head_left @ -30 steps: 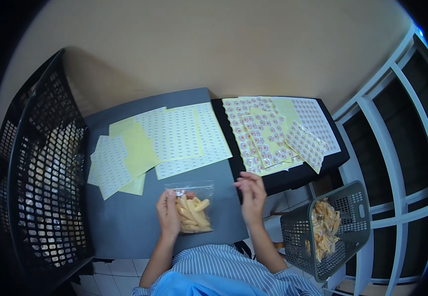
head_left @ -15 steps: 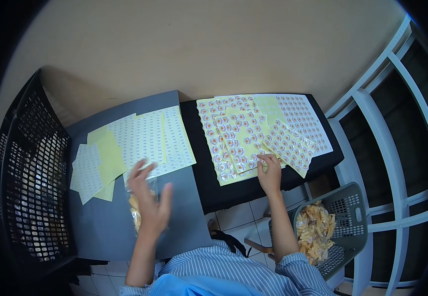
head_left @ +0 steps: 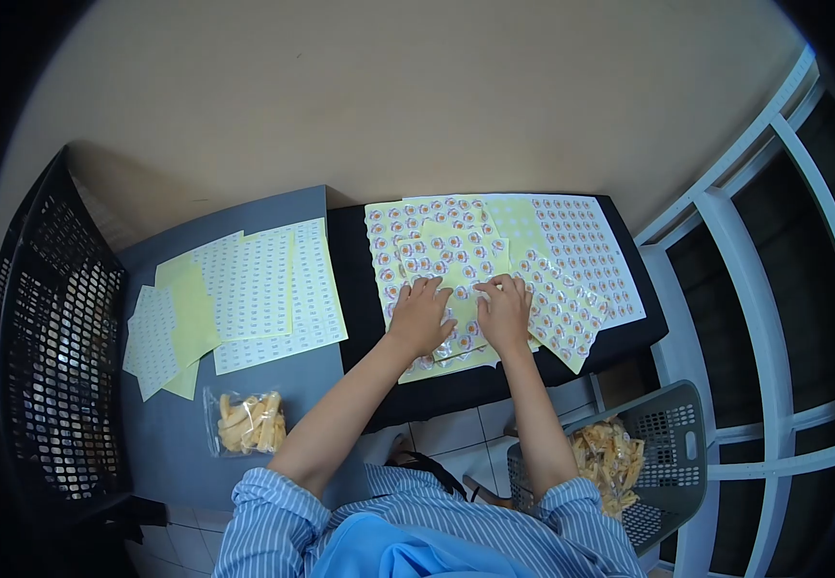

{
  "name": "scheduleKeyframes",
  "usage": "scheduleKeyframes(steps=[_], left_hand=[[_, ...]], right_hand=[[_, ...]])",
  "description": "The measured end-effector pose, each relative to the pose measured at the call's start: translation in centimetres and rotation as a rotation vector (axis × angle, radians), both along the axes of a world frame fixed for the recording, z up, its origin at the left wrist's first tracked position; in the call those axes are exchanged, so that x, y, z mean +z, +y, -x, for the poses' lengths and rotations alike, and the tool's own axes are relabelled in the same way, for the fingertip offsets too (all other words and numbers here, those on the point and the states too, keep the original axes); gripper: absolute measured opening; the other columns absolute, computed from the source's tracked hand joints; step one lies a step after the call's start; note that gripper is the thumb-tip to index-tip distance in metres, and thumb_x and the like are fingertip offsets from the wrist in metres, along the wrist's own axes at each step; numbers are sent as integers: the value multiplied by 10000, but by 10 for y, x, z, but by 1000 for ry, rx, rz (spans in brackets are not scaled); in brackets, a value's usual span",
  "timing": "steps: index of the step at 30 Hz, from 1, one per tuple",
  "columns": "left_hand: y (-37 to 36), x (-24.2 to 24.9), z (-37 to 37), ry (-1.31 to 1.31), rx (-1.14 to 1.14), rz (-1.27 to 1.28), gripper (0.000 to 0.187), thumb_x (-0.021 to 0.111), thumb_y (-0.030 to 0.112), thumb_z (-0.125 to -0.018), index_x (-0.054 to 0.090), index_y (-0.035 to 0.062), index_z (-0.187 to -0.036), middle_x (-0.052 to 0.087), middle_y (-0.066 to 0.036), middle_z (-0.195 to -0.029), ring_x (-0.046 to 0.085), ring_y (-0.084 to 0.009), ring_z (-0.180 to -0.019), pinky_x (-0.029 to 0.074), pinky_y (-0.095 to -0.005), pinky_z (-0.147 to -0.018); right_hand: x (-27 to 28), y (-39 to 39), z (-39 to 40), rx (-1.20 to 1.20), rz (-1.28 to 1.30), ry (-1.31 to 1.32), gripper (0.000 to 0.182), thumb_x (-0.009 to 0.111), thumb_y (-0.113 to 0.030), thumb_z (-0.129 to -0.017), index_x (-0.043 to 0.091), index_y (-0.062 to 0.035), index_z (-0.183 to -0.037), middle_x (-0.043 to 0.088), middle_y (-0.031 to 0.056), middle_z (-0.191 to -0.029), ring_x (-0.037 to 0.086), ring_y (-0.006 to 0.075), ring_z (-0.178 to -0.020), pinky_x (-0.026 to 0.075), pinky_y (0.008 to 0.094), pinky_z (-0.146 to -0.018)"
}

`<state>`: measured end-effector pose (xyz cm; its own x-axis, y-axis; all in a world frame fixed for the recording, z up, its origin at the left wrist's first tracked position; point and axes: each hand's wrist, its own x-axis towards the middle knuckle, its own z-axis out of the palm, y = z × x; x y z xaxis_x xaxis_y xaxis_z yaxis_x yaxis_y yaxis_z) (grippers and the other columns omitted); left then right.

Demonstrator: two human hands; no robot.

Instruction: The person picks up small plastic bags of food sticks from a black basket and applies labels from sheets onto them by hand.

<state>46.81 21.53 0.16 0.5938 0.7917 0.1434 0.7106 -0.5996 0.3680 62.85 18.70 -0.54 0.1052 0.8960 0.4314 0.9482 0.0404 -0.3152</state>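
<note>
My left hand (head_left: 422, 316) rests on a pale yellow sheet of round stickers (head_left: 470, 252), with its fingers apart and its thumb toward the middle. Facing it on the same sheet is my right hand (head_left: 504, 313), its index finger and thumb apart at a sticker. Neither hand shows anything held in it. This sheet overlaps other sticker sheets on the black cloth (head_left: 360, 289). A clear plastic bag of pale yellow snack sticks (head_left: 252, 422) lies on the grey table at the left, away from both hands.
Overlapping sheets of small printed labels (head_left: 254, 289) cover part of the grey table (head_left: 172, 453). A tall black perforated crate (head_left: 61, 347) stands at the left. At the lower right, a grey-green basket (head_left: 663, 424) holds bagged snacks (head_left: 610, 462). White metal framing (head_left: 755, 289) borders the right side.
My left hand has left the snack bag and moved right onto the sticker sheet. The bag now lies turned sideways. My right hand has shifted slightly left and up on the sheet.
</note>
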Motion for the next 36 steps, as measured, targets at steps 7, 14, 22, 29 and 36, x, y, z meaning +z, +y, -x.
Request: scheduleKeyframes(steps=[7,14,22,29,36], left_hand=[[9,-13,-19,78,25,42,691,634,395,-677,404,8,-1201,403,-143,-1210,349,-267,-1143,256,-391,-959],[13,-18,-21,108,44,95,791,673,417,-603,392,46,-1243,381,-118,-1231,344,-247,-1147,266,-377,-936],[18,-12,-22,99,98,198,812,724,401,-536,427,117,-1237,390,-99,-1211,354,-230,-1139,283,-375,-914],[20,-8,-23,105,107,224,831,740,400,-517,430,108,-1231,393,-90,-1201,359,-231,-1134,294,-372,-918],[14,-2,-22,-163,59,184,793,699,244,-558,361,-14,-1228,406,-183,-1221,373,-308,-1154,282,-399,-978]], right_hand=[[-11,14,9,-97,28,-46,135,687,-224,-628,677,-100,-680,561,38,-732,482,209,-818,312,361,-755],[-14,18,15,-164,161,8,147,609,-185,-694,653,-44,-694,582,88,-780,484,240,-852,311,381,-786],[-18,19,18,-131,66,40,114,553,-150,-725,620,-59,-721,585,73,-772,505,240,-820,296,389,-739],[0,23,22,-120,256,138,176,485,-153,-765,612,-38,-724,581,99,-791,523,257,-816,300,405,-765],[30,-2,7,-20,-381,807,73,556,-100,-803,557,-27,-797,564,41,-818,509,132,-765,401,255,-693]])
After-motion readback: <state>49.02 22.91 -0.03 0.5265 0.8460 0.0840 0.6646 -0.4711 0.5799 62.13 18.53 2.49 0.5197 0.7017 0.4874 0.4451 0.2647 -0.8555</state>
